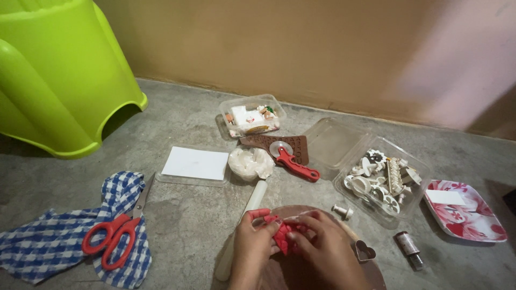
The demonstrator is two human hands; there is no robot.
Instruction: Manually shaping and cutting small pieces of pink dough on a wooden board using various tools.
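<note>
Red, soft-looking lump (283, 236) sits pinched between both hands over a round brown board (376, 271), bottom centre. Left hand (252, 249) & right hand (322, 247) both curl fingers round it, gripping. White rolling pin (244, 225) lies touching the left hand at 11 o'clock; heart cutter (365, 251) just beside the right at 3. Further out: clear tub of white cutters (384, 180) at 2, red-handled wheel cutter (293, 161) at 12, red scissors (115, 231) on checked cloth (48, 244) at 9. Risk, imo: lump could tear or drop onto the gritty concrete floor (188, 215) if squeezed unevenly; an elbow may roll the pin.
</note>
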